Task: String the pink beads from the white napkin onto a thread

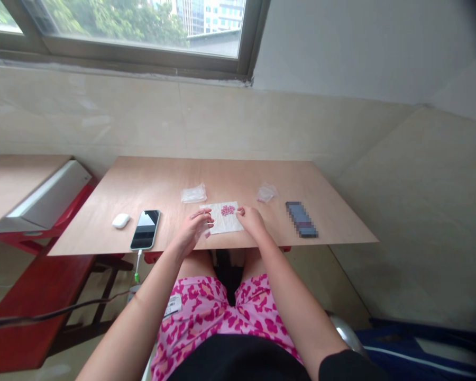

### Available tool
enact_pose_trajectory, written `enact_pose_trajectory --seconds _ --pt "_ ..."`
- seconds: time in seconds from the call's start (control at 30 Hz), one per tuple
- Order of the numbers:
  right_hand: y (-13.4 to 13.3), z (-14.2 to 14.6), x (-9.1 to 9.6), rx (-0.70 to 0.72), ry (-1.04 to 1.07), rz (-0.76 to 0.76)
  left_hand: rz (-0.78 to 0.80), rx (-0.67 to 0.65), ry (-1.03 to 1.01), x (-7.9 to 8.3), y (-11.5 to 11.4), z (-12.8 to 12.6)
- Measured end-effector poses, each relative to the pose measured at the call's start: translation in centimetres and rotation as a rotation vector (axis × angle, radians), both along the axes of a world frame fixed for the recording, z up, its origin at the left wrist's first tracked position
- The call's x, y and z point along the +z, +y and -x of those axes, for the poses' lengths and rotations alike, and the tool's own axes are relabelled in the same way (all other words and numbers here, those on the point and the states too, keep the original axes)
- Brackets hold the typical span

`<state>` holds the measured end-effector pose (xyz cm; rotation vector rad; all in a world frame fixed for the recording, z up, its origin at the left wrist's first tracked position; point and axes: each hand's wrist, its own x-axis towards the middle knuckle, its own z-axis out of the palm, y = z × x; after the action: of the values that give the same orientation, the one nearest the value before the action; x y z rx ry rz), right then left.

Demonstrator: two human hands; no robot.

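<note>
A white sheet [229, 223] lies near the front edge of a wooden table [222, 180], with a cluster of small pink beads [227, 210] on it. My left hand [193, 228] rests at the sheet's left edge, fingers curled together in a pinch. At the sheet's right edge, my right hand [250, 219] has its fingertips pinched just beside the pink beads. What either hand holds is too small to make out.
Two small clear plastic bags [193, 193] [266, 192] lie behind the sheet. A phone [145, 228] on a charging cable and a white earbud case [121, 220] sit at the left. A dark blurred device [301, 219] lies at the right. A red bench [35, 296] stands left.
</note>
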<state>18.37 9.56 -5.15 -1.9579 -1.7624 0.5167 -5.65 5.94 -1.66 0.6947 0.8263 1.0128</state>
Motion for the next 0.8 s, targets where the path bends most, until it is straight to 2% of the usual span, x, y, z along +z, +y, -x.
enact_pose_trajectory --seconds 0.23,0.47,0.57,0.7,0.8 --pt "2.0 1.4 -1.5 0.012 -0.022 0.029 0.002 0.031 0.020 -0.4 0.2 -0.2" --pt "1.7 1.6 -1.4 0.011 0.104 -0.008 0.038 0.040 0.036 -0.2 0.3 -0.1" --pt "1.4 2.0 0.1 0.047 0.208 -0.041 0.030 0.021 0.063 -0.1 0.1 -0.1" --pt "0.3 4.3 4.0 0.109 0.434 -0.135 -0.041 -0.044 0.165 -0.4 -0.3 -0.4" --pt "-1.3 6.5 7.0 0.270 0.557 -0.136 -0.154 -0.080 0.197 -0.7 -0.5 -0.7"
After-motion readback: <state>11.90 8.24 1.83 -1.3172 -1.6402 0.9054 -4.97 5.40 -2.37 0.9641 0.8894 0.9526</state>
